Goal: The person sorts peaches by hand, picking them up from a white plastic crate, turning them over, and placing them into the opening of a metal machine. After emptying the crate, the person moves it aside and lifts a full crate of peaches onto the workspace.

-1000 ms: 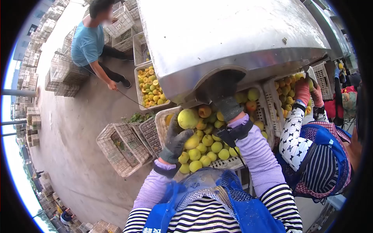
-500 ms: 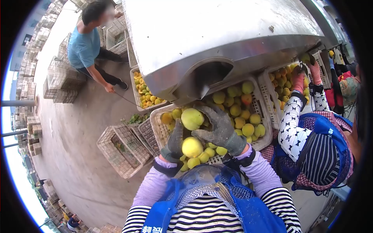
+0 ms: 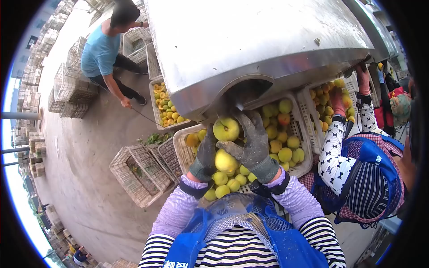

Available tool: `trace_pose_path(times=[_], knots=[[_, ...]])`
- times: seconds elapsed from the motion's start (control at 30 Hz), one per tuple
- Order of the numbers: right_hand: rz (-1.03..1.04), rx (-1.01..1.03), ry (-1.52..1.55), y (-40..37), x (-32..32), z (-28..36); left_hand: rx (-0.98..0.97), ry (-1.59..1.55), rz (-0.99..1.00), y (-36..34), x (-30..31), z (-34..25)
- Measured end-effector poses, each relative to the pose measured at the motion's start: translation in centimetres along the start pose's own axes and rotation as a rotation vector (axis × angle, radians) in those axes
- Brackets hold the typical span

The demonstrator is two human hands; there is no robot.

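Note:
Both my hands wear dark, dirty work gloves and are close together over a pale plastic crate (image 3: 305,172) of yellow-green peaches. My right hand (image 3: 253,145) curls around the upper peach (image 3: 226,129), its thumb stretched across below that fruit. My left hand (image 3: 205,154) is on the left, with the lower peach (image 3: 225,161) against its palm side; its thumb is hidden. Directly beyond my hands is the dark round opening (image 3: 248,90) of a metal machine (image 3: 268,35). More peaches (image 3: 284,155) lie in the crate around and under my hands.
Empty stacked crates (image 3: 140,174) stand on the floor at left, beside another peach crate (image 3: 167,105). A person in a blue shirt (image 3: 99,51) holds a thin rod farther left. On my right, a co-worker in a striped cap (image 3: 368,185) reaches into a neighbouring crate (image 3: 316,118).
My hands and the upper peach have shifted slightly; the lower peach has moved up and right, closer to the upper one. The co-worker's gloved hand has lowered into the neighbouring crate.

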State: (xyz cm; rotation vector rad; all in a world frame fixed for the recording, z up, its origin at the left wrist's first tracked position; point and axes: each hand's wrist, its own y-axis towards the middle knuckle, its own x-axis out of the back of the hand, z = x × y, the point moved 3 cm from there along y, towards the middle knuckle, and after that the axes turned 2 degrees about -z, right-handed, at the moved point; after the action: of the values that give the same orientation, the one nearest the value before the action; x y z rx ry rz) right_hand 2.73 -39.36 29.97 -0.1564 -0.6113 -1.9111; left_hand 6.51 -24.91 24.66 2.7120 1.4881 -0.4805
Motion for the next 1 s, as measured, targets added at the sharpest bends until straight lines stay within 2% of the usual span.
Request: trace_pose_path(times=[0.03,0.07,0.17,0.23,0.3,0.37,0.4,0.5,0.53,0.6,0.67,0.77,0.83,0.9,0.97,1.0], knots=[[0.012,0.022,0.0,0.4,-0.1,-0.1,-0.052,0.079,-0.01,0.2,0.3,0.1],[0.022,0.043,-0.001,0.8,-0.1,-0.2,0.033,-0.051,-0.078,0.7,0.5,0.7],[0.057,0.055,-0.034,1.3,-0.2,0.3,-0.038,0.023,-0.009,0.6,1.1,0.6],[0.049,0.042,-0.109,1.4,-0.6,-0.3,-0.032,0.096,-0.102,0.8,1.0,0.7],[0.005,0.027,-0.222,1.3,-1.7,-2.9,0.084,0.028,-0.126,1.1,1.2,1.4],[0.014,0.053,-0.362,1.6,-2.5,-5.1,0.301,-0.179,-0.083,1.2,1.9,2.5],[0.014,0.071,-0.431,1.7,-2.9,-5.8,0.242,-0.146,-0.118,1.0,1.0,1.1],[-0.049,0.118,-0.559,1.5,-3.6,-6.8,0.428,-0.327,-0.132,-0.8,1.6,2.3],[-0.032,0.093,-0.529,1.4,-3.7,-7.1,0.39,-0.269,-0.178,-1.2,1.7,3.1],[-0.003,0.065,-0.468,2.7,-3.8,-7.3,0.443,-0.361,-0.145,-1.8,1.9,3.5],[0.052,0.17,-0.466,5.1,-4.2,-7.7,0.424,-0.45,-0.161,-1.4,1.6,3.1],[0.077,0.218,-0.489,7.2,-4.4,-9.2,0.357,-0.587,-0.21,-0.5,-0.2,0.9],[0.093,0.144,-0.387,7.3,-3.1,-9.4,0.332,-0.707,-0.182,0.0,-1.6,-1.1],[0.12,-0.019,-0.146,6.2,-0.7,-7.2,0.299,-0.597,-0.197,0.4,-0.3,1.9],[0.257,-0.07,-0.139,2.5,-0.1,-5.0,0.401,-0.977,-0.189,0.7,0.3,3.0],[0.327,-0.096,-0.136,0.7,0.0,-4.4,0.353,-0.861,-0.172,0.8,0.2,2.9]])
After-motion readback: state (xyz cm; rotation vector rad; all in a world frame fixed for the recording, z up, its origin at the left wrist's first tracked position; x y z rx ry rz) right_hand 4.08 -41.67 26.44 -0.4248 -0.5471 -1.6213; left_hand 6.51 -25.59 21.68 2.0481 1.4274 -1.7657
